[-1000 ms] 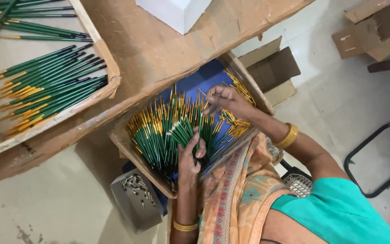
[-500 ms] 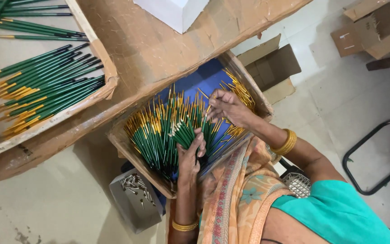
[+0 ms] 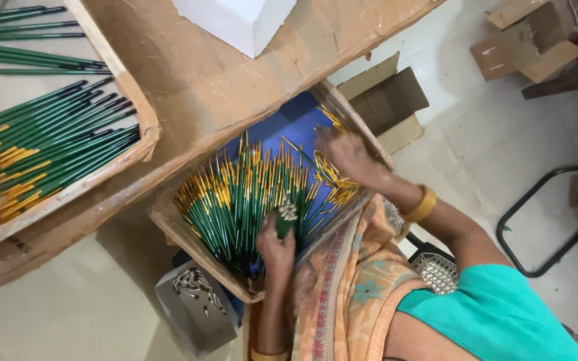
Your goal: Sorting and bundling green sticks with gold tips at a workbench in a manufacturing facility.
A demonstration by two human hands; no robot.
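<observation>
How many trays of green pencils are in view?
2: one tray upper left on the cardboard bench, one tray at centre under both hands. Others may lie outside the view.

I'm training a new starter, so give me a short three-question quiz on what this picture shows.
1. True or false: the left hand grips a bunch of green sticks over the blue-lined box.
2. Where is the right hand? A on the white box; B over the blue-lined box; C on the floor.
3. What lies in the grey tray beside that box?
Key: 1 true; 2 B; 3 small metal pieces.
</observation>
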